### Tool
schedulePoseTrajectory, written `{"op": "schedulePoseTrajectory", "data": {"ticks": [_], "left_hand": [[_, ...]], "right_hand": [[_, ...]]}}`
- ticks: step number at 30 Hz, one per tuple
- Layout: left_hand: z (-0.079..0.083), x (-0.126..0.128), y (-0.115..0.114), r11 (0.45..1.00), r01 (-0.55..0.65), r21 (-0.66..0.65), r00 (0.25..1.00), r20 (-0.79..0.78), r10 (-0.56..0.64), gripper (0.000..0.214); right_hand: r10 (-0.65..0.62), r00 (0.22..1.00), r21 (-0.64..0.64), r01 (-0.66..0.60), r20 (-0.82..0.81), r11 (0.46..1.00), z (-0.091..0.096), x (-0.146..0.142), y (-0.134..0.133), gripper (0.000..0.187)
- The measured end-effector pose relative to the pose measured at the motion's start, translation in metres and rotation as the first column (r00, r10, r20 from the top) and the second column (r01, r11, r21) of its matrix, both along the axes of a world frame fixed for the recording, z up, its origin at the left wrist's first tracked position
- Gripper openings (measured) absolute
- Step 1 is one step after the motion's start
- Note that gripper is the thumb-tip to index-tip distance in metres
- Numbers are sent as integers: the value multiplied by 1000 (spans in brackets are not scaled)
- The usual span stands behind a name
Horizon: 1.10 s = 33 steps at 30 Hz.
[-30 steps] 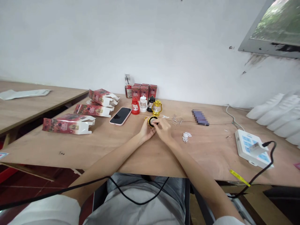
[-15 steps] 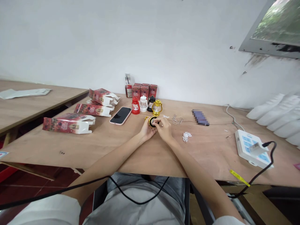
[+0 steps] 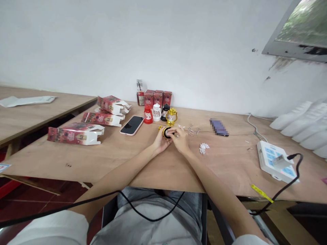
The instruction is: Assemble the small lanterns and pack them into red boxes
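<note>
A small gold lantern (image 3: 165,132), its black base facing the person, is gripped by the left hand (image 3: 158,143) over the worktop (image 3: 163,166). The base is touched by the right hand's bent fingers (image 3: 171,134); whether anything is pinched cannot be told. Beyond, a second gold lantern (image 3: 171,117) is stood beside a black one (image 3: 165,113).

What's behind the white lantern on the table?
Behind the white lantern stand small red printed boxes, with the white wall beyond. The lantern covers some of their lower part; anything directly behind its body cannot be seen.
</note>
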<state>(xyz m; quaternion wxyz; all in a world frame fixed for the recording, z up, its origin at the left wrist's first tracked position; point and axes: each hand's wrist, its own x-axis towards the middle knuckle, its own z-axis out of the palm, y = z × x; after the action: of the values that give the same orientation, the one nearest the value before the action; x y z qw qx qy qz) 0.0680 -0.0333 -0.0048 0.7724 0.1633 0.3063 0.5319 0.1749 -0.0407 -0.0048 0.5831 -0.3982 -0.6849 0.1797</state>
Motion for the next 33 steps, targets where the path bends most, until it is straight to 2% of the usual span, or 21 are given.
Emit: {"op": "schedulePoseTrajectory", "data": {"ticks": [11,23,26,28,30,33], "left_hand": [[-4,-2,4,1000,12,8,1000,0,-12,30],[-3,-1,3,1000,22,8,999,-29,-22,33],[-2,-2,4,999,38,9,999,-37,-37,33],[-2,-3,4,999,44,-2,998,-53,-44,34],[-1,-3,4,998,59,-10,995,-78,-59,34],[0,-4,3,996,91,-5,991,-100,-91,32]], "right_hand": [[-33,999,91,29,34,995,-4,1,1,6],[-11,998,47,8,62,999,-3,1,1,7],[-60,997,38,58,55,998,-6,2,5,8],[-111,993,-4,111,29,994,-9,3,9,19],[-102,994,-103,98,-36,990,-13,3,15,35],[36,981,-258,-85,-191,963,-16,4,20,44]]}}
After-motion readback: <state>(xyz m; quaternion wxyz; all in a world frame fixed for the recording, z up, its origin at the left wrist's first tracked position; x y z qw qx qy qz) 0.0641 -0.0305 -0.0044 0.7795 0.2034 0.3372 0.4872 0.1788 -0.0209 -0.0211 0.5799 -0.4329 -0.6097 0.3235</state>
